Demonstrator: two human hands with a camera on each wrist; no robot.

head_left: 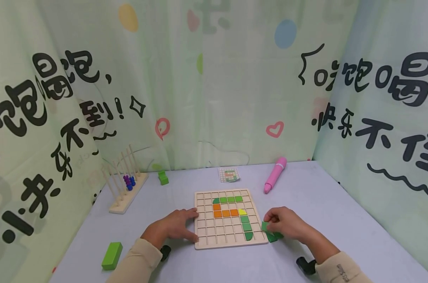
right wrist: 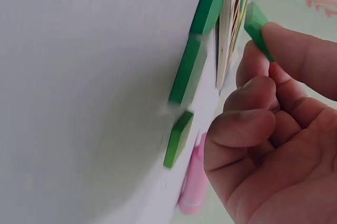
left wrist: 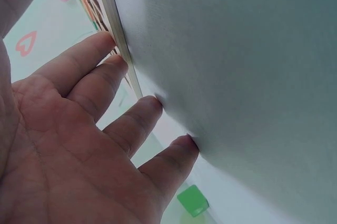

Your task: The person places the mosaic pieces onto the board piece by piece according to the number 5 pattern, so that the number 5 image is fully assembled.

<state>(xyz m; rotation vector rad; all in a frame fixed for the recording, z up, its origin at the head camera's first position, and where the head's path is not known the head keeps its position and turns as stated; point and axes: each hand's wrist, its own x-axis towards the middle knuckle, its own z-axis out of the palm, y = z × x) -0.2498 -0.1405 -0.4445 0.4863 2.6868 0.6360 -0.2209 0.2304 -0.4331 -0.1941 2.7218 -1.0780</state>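
Here we see a wooden grid board [head_left: 229,218] lying flat on the grey table [head_left: 341,220], and we place everything else by it. In its cells sit green tiles [head_left: 231,199] along an upper row, orange tiles [head_left: 225,213] below them, one yellow tile [head_left: 242,212], and more green running down toward the near right corner. Our left hand [head_left: 178,228] rests against the board's left edge with fingers straight and relaxed, their tips [left wrist: 117,63] touching the rim, gripping nothing. Our right hand [head_left: 288,225], just off the board's right edge, pinches a green piece [right wrist: 256,23] between thumb and forefinger; three more loose green pieces [right wrist: 189,71] lie on the table beside that edge. Beyond the board's far edge lie a small pattern card [head_left: 229,174] and, to the far right, a pink pen [head_left: 274,175]. Far left of the board stands a wooden peg rack [head_left: 123,184] holding blue and purple beads, with a small green block [head_left: 162,177] near it. A larger green block [head_left: 112,255] lies near left of the board.
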